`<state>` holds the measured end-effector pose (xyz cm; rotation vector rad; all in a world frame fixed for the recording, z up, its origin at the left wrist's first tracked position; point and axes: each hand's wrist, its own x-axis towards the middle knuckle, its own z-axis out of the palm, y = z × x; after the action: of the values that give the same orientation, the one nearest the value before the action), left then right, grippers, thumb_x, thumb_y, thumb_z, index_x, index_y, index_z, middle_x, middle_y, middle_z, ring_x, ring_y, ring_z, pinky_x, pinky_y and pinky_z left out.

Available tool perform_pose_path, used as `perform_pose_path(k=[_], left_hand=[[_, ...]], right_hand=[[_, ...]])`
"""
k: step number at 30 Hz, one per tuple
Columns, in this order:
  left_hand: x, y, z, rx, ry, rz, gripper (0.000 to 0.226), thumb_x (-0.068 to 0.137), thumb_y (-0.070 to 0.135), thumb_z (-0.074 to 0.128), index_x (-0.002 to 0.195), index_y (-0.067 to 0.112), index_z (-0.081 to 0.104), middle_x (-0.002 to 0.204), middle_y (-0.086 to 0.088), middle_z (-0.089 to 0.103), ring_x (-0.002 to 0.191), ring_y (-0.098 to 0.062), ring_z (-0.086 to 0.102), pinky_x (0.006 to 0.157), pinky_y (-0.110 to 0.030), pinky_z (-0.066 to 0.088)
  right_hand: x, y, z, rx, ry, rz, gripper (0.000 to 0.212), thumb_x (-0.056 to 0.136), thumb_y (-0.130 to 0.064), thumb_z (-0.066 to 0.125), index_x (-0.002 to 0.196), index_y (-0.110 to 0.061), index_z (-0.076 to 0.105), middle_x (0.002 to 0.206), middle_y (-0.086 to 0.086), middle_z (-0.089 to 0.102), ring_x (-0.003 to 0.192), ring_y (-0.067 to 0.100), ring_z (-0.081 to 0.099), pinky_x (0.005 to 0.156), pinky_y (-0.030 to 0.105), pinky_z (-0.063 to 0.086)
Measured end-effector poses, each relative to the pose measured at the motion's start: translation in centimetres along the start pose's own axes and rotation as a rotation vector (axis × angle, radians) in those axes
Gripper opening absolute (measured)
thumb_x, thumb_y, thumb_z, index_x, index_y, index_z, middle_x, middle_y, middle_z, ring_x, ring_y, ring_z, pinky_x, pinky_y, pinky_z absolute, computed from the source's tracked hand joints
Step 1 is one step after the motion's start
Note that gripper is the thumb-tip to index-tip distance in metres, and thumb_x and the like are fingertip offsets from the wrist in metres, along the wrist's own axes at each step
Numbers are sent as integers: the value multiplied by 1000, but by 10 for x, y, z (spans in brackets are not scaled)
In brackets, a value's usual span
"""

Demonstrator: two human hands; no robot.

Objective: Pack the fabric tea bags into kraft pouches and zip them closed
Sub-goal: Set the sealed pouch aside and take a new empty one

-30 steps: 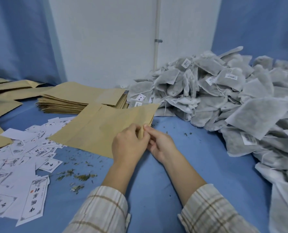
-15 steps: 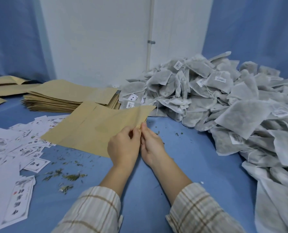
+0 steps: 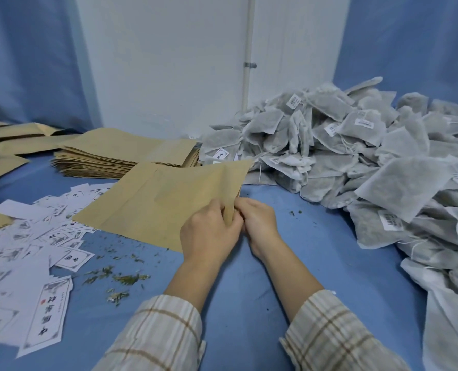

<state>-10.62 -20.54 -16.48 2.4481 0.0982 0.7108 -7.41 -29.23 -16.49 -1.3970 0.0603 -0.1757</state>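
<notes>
kraft pouch lay at the table's centre, both hands pinching its right edge: left hand, right hand. compared with a second before, they had slid nearer along it, probably pressing the zip. tea bags were piled at two o'clock.

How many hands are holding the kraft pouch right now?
2: the left hand pinches the kraft pouch at its near right edge, and the right hand pinches the same edge beside it.

Even, soft overhead light, moderately bright, slight blue cast. Shadows faint, just under the forearms. No glare. Wide-angle bowing at the frame edges; white pipe curves slightly. Slight overall softness, printed labels at left smeared, text mostly unreadable.
</notes>
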Motion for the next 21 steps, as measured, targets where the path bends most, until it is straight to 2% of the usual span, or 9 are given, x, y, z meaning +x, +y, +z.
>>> perform_pose_path(k=[2,4,6,10,12,14,15,18,21], left_hand=[[1,-3,0,56,-27,40,35,89,49,48,96,16,57,94,-2,64,85,-27,60,69,-33,45],[1,-2,1,143,-62,100,36,93,47,42,96,13,54,97,-5,62,87,-29,59,66,-33,40],[0,-1,2,229,-95,166,34,96,42,38,99,12,54,99,-6,61,88,-29,59,64,-32,34],[3,-5,0,192,-123,191,27,97,32,38,96,12,56,95,-9,65,87,-30,59,64,-33,35],[4,-3,-1,202,-122,166,22,95,30,40,101,13,51,95,-9,66,88,-31,60,61,-33,33],[4,-1,0,236,-106,114,21,92,28,42,106,12,44,98,-8,64,90,-31,60,60,-32,33],[4,0,-1,260,-92,93,23,92,29,43,106,11,42,99,-8,61,91,-30,60,60,-31,33],[3,-1,-1,347,-82,139,29,97,38,35,107,12,42,107,-7,54,97,-27,56,62,-32,31],[3,2,-2,286,-162,198,27,100,33,29,109,13,43,107,-10,58,95,-32,57,62,-33,31]], right_hand=[[3,-2,-7,-142,-49,-67,29,76,-7,57,49,-14,48,53,5,36,50,11,30,46,22,26],[5,-5,-14,-290,-102,-110,39,75,-9,56,39,-18,47,43,-9,39,44,5,34,45,15,32],[5,-4,-18,-347,-142,-110,39,76,-8,55,39,-20,52,43,-11,44,45,4,40,47,13,37],[7,-2,-21,-246,-213,-25,33,84,-6,56,54,-16,64,58,2,61,56,14,58,61,26,53],[7,1,-18,-441,-190,-93,29,85,-12,56,58,-20,64,61,0,62,58,9,56,65,21,50],[4,1,-14,-661,-138,-212,26,81,-17,57,56,-24,61,62,-6,63,58,1,52,58,11,40],[3,2,-13,-681,-120,-246,26,80,-19,57,55,-26,61,61,-9,63,57,-1,51,53,8,37],[0,-3,-13,-539,-102,-256,26,77,-18,59,53,-28,62,53,-17,60,52,-6,50,49,5,36],[1,-5,-15,-418,-118,-224,25,79,-15,60,55,-20,64,51,-12,59,50,-1,52,54,10,40]])
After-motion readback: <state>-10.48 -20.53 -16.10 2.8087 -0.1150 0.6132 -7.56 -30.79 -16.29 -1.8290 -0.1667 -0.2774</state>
